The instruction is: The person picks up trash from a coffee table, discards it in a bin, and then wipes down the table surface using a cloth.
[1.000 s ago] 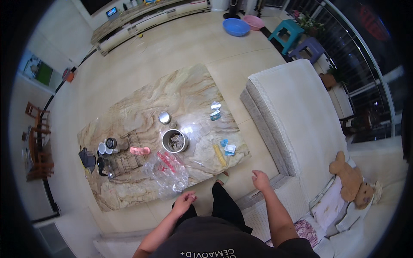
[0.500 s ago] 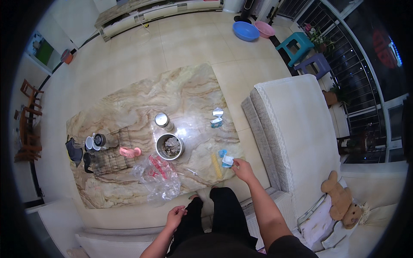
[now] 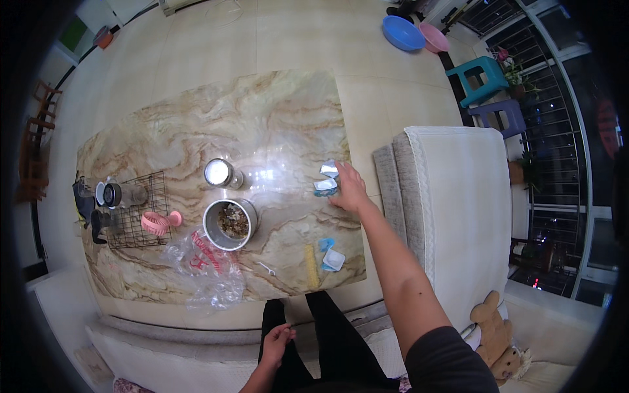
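My right hand point(image 3: 352, 188) reaches over the far right of the marble-patterned table point(image 3: 275, 124). Its fingers are apart, beside a small white-and-blue pack point(image 3: 325, 186) and a silvery piece point(image 3: 329, 169) just behind it. The thumb lies at the pack's near edge; whether it presses on it is hard to see. Over my lap, my left hand point(image 3: 278, 344) is closed with fingertips together, and anything in it is hidden. A white piece point(image 3: 333, 259) with blue scraps point(image 3: 326, 244) lies nearer me, alongside a long yellow corn cob point(image 3: 311, 265).
A metal pot point(image 3: 251, 215) holds brownish bits, with a silver-lidded jar point(image 3: 219, 173) behind it. Left of them lie a clear plastic bag point(image 3: 219, 291), a pink handheld fan point(image 3: 156, 224) and a wire rack point(image 3: 137, 237) with cups. The sofa point(image 3: 458, 196) borders the right.
My right hand has let go of the white piece near the corn cob and moved farther away to the other pack. The view has shifted; my left hand stays over my lap.
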Available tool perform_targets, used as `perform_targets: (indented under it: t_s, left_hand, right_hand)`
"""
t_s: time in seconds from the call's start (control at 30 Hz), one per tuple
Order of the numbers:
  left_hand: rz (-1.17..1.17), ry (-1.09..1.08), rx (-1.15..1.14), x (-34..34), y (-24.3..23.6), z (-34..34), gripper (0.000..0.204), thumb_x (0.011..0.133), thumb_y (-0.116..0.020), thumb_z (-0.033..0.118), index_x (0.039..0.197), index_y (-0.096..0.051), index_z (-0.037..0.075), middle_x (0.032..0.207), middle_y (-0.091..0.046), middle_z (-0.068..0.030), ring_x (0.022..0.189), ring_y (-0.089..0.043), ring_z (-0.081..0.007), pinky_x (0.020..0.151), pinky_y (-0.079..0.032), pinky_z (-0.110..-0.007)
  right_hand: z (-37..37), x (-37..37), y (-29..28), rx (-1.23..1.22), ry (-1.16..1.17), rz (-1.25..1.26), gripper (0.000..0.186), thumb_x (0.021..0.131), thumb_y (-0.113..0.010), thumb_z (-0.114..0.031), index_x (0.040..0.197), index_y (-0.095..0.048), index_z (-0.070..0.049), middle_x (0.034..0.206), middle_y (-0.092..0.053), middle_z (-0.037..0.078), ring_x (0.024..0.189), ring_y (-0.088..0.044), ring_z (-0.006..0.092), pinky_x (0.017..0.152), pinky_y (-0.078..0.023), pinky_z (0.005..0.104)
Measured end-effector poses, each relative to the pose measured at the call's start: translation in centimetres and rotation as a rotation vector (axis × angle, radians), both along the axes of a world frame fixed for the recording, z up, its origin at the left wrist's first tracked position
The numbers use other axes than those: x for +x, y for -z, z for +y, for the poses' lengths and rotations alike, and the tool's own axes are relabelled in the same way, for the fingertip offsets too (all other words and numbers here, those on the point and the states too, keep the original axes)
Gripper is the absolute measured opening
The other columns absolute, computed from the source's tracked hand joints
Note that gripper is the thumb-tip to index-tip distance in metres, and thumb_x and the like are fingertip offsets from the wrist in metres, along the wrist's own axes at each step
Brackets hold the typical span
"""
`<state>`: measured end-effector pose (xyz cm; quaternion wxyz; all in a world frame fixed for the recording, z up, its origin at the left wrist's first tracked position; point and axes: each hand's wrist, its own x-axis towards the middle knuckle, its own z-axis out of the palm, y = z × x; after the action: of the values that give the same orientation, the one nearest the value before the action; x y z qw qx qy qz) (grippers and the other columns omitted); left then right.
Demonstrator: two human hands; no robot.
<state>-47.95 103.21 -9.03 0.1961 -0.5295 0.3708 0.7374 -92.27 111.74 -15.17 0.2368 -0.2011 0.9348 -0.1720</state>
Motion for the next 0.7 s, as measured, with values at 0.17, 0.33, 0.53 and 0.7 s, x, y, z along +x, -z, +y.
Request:
perform_targets:
  t_s: [0.17, 0.33, 0.53, 0.7]
  left_hand:
    - [0.026, -0.073, 0.049, -2.6, 0.8, 4.2, 0.024, 0.093, -0.051, 0.016, 0.112, -0.056, 0.002, 0.094, -0.063, -0.0070, 0.084, -0.060, -0.0139, 0.078, -0.048, -0.026]
    - [-0.001, -0.089, 0.023, -3.5, 1.2, 6.0, 0.023, 0.093, -0.049, 0.013, 0.112, -0.056, 0.002, 0.095, -0.063, -0.0082, 0.085, -0.061, -0.0157, 0.080, -0.049, -0.028]
    - [-0.009, -0.159, 0.019, -4.2, 1.4, 6.3, 0.022, 0.093, -0.048, 0.009, 0.111, -0.056, -0.001, 0.096, -0.063, -0.0106, 0.086, -0.061, -0.0160, 0.081, -0.049, -0.028]
    - [-0.035, -0.175, 0.006, -5.3, 1.3, 6.7, 0.022, 0.093, -0.048, 0.009, 0.111, -0.056, -0.001, 0.096, -0.063, -0.0102, 0.086, -0.061, -0.0155, 0.080, -0.049, -0.028]
  right_hand:
    - [-0.2, -2.8, 2.1, 0.049, -0.059, -0.110, 0.122, 0.047, -0.085, -0.024, 0.145, -0.012, -0.020, 0.143, -0.025, 0.017, 0.134, -0.020, 0.0327, 0.109, -0.017, 0.0434]
    - [0.0, -3.5, 3.4, -0.074, -0.179, -0.080, 0.121, 0.048, -0.084, -0.026, 0.145, -0.012, -0.020, 0.134, -0.034, 0.013, 0.129, -0.027, 0.0297, 0.105, -0.020, 0.0423]
    - [-0.1, -3.5, 4.0, -0.083, -0.244, -0.072, 0.102, 0.050, -0.083, -0.026, 0.138, -0.033, -0.018, 0.124, -0.040, 0.010, 0.123, -0.032, 0.0275, 0.102, -0.022, 0.0409]
    - [0.0, -3.8, 4.3, -0.145, -0.301, -0.045, 0.077, 0.053, -0.081, -0.024, 0.123, -0.051, -0.016, 0.126, -0.041, 0.009, 0.124, -0.031, 0.0265, 0.103, -0.022, 0.0408]
